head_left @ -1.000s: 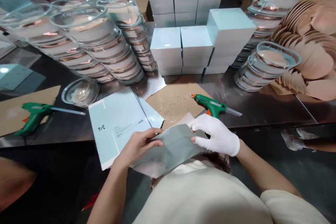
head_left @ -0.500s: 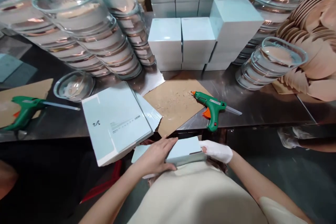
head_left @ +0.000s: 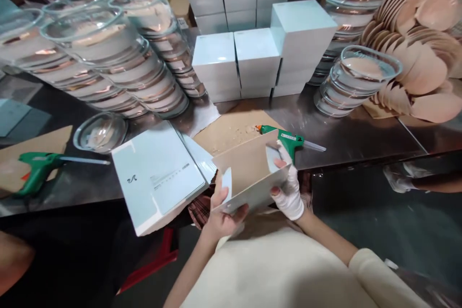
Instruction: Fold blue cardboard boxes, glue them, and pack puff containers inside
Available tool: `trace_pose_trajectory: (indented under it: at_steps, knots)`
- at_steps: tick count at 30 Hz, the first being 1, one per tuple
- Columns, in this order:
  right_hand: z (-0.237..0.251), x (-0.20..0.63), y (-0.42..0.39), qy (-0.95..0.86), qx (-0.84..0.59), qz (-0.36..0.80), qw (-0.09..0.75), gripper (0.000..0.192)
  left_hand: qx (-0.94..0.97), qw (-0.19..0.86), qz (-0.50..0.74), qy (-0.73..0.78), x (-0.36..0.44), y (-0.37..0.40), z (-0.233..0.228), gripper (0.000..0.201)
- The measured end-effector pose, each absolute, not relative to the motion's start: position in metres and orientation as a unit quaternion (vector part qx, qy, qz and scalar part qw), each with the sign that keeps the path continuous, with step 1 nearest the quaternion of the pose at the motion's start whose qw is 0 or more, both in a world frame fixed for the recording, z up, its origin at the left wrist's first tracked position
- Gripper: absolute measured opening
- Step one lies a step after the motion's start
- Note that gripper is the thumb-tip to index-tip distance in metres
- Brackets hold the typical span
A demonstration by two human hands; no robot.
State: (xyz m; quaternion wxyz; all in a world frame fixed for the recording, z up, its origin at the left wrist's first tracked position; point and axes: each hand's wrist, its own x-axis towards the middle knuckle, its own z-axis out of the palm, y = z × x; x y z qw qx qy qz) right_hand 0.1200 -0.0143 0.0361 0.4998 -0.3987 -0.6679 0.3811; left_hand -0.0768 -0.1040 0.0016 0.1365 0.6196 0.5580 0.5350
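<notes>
Between my two hands is a cardboard box (head_left: pixel 249 166), pale outside and brown inside, its open end tilted up toward me. My left hand (head_left: pixel 224 214) grips its left end, the thumb and fingers around the wall by a side flap. At the right end, my right hand (head_left: pixel 288 187), in a white partial glove with bare fingertips, holds the wall and flap. Just behind the box a green glue gun (head_left: pixel 288 139) lies on the table, partly covered by it. A stack of flat pale-blue cartons (head_left: pixel 159 178) lies left of my left hand.
Glass containers (head_left: pixel 144 72) stand in tall stacks at the left, with more (head_left: pixel 353 82) at the right. White boxes (head_left: pixel 216 67) line the back. Brown discs (head_left: pixel 422 57) pile up far right. Another glue gun (head_left: pixel 39 166) lies left on cardboard. A person's arm (head_left: pixel 436 184) shows at right.
The box has been raised from my lap and turned so its open end faces up. My left hand moved from its top to its left end; my right hand rose with it.
</notes>
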Motion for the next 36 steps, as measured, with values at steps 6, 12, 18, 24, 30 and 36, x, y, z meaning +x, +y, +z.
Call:
trace_pose_trajectory:
  at_steps: [6,12,18,24,30,36]
  knots:
    - [0.047,0.115,-0.016,-0.555,-0.466,0.421,0.546,0.045,0.581,0.126,0.614,0.52,-0.053,-0.094,0.002,0.053]
    - [0.054,0.137,-0.009,-0.549,-0.474,0.444,0.526,0.046,0.679,0.132,0.539,0.481,-0.071,-0.093,0.012,0.043]
    - [0.063,0.181,0.039,-0.628,-0.718,0.255,0.157,0.043,0.617,0.154,0.521,0.569,-0.09,-0.088,0.008,0.032]
    - [0.049,0.175,0.069,-0.51,-0.715,0.431,0.209,0.021,0.57,0.167,0.558,0.58,-0.086,-0.077,0.002,0.027]
    - [0.042,0.175,0.053,-0.477,-0.665,0.455,0.352,0.028,0.53,0.189,0.593,0.575,-0.082,-0.067,0.005,0.026]
    - [0.07,0.164,0.027,-0.51,-0.567,0.401,0.508,0.044,0.548,0.163,0.588,0.573,-0.07,-0.053,0.023,0.025]
